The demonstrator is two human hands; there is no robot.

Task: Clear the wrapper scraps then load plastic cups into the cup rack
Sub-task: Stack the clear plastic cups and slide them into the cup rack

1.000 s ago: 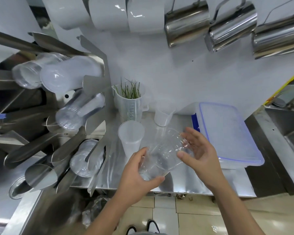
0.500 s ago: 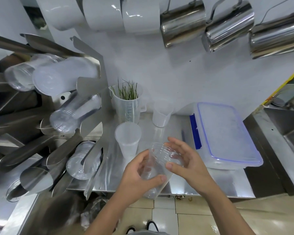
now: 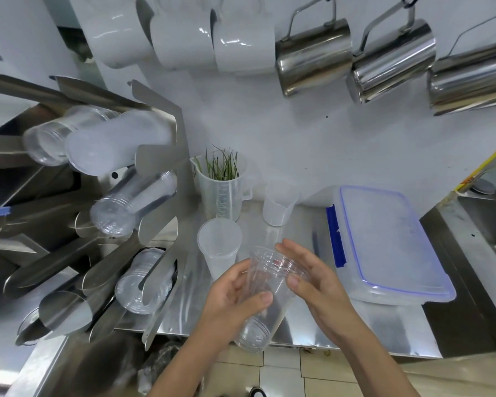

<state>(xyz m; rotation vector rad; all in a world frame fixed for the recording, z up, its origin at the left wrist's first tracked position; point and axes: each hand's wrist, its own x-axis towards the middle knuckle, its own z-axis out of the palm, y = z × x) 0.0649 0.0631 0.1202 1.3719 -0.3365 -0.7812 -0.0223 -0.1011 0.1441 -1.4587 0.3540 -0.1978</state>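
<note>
clear plastic cup stack [image 3: 265, 296] is gripped around its wall by left hand [image 3: 235, 298], base tilted toward the viewer | right hand [image 3: 312, 279] is laid open-fingered against the rim end, closure not judged | cup rack [image 3: 143, 224] lies farther left, nearer the left hand; long axis must be swung leftward toward a chute, it is judged
</note>
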